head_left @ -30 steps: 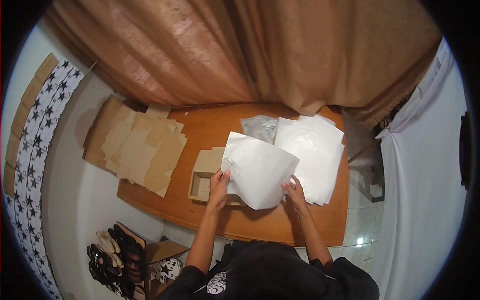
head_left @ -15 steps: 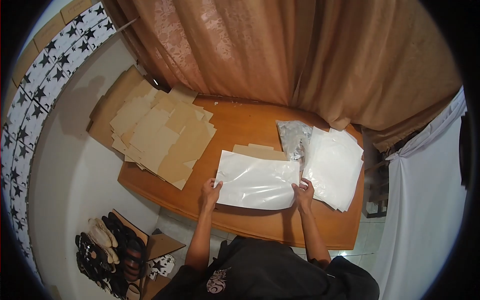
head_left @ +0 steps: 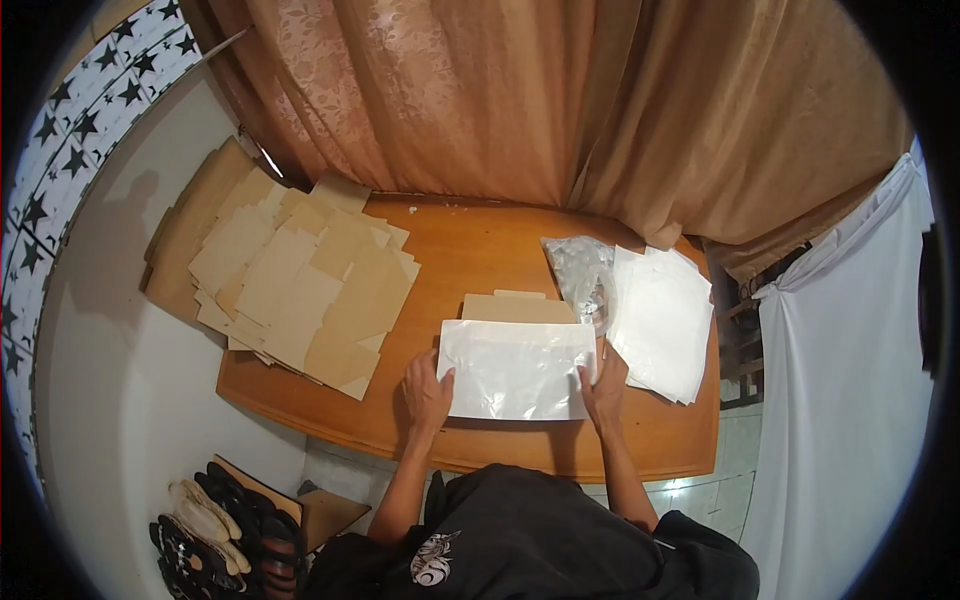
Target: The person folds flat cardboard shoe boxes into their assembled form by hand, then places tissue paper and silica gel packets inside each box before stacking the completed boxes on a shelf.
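A glossy white sheet [head_left: 517, 370] lies at the front of the table, covering the near part of a flat brown cardboard piece [head_left: 518, 308]. My left hand [head_left: 428, 392] grips the sheet's left edge, its thumb at the border and its fingers just outside. On the opposite edge, my right hand [head_left: 603, 392] pinches the sheet in the same way. The undersides of both hands' grips are partly hidden. Right of the sheet rests a stack of glossy white sheets [head_left: 662, 325], touching a crumpled clear plastic bag [head_left: 582, 270] with something greyish in it.
A broad pile of cut cardboard [head_left: 300, 280] fills the left of the wooden table [head_left: 480, 240]. Brown curtains [head_left: 450, 100] hang behind; a white cloth [head_left: 835, 330] hangs at right. Shoes [head_left: 215, 525] stand on the floor at lower left, below star-patterned boxes [head_left: 85, 125].
The white sheet has come down flatter and slightly nearer to me, showing more of the cardboard behind it. Both hands stay at its edges. The camera view has shifted a little.
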Demonstrator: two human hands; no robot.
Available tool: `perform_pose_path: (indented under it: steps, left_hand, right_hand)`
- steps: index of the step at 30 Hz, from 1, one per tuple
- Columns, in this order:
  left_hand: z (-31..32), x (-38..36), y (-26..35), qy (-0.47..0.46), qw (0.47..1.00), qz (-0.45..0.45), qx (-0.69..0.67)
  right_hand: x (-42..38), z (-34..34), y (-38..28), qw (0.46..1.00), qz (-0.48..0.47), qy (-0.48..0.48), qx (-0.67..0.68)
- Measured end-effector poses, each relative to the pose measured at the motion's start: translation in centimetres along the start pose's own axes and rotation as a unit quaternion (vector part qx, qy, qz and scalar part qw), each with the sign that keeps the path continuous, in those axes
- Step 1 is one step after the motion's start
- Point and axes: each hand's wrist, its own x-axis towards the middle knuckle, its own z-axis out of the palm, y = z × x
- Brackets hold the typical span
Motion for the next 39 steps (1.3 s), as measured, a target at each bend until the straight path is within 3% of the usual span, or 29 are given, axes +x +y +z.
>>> perform_pose_path:
  steps: [2,3,5,6,10,20,22,29,32,34,39]
  left_hand:
    - [0.1,0.7,1.3,-0.088,0.986,0.136,-0.027]
    - [0.3,0.6,2.2,-0.096,0.986,0.137,-0.029]
    - [0.9,0.6,4.4,-0.162,0.953,0.248,0.070]
    - [1.5,0.6,4.8,-0.220,0.940,0.245,0.095]
    - [4.2,0.1,4.1,-0.292,0.932,0.192,0.097]
    - [6.2,-1.0,3.3,-0.314,0.919,0.162,0.175]
    - [6.8,-1.6,3.1,-0.326,0.912,0.164,0.189]
    - [7.6,-1.5,2.6,-0.356,0.899,0.173,0.186]
    - [8.3,-1.0,2.6,-0.383,0.886,0.161,0.204]
    - [9.3,-0.6,2.1,-0.466,0.867,0.081,0.159]
    - [11.3,-0.1,1.4,-0.477,0.856,0.084,0.183]
  right_hand:
    - [0.0,-0.2,-3.4,0.991,-0.107,-0.056,-0.064]
    - [-0.3,0.3,-4.8,0.985,-0.134,-0.073,-0.085]
    - [-1.1,2.2,-5.8,0.960,-0.204,-0.123,-0.148]
    - [-1.7,3.1,-6.1,0.954,-0.193,-0.156,-0.171]
    - [-3.1,5.3,-6.1,0.939,-0.112,-0.234,-0.226]
    - [-3.8,8.8,-3.4,0.929,-0.078,-0.247,-0.264]
    - [-3.5,9.1,-3.4,0.901,-0.047,-0.313,-0.296]
    - [-3.8,10.1,-2.0,0.897,0.007,-0.367,-0.246]
    - [-3.0,10.2,-1.9,0.883,0.020,-0.394,-0.256]
    - [-2.4,9.8,-2.2,0.883,0.056,-0.404,-0.235]
    - [-2.5,10.2,-1.2,0.889,0.059,-0.390,-0.234]
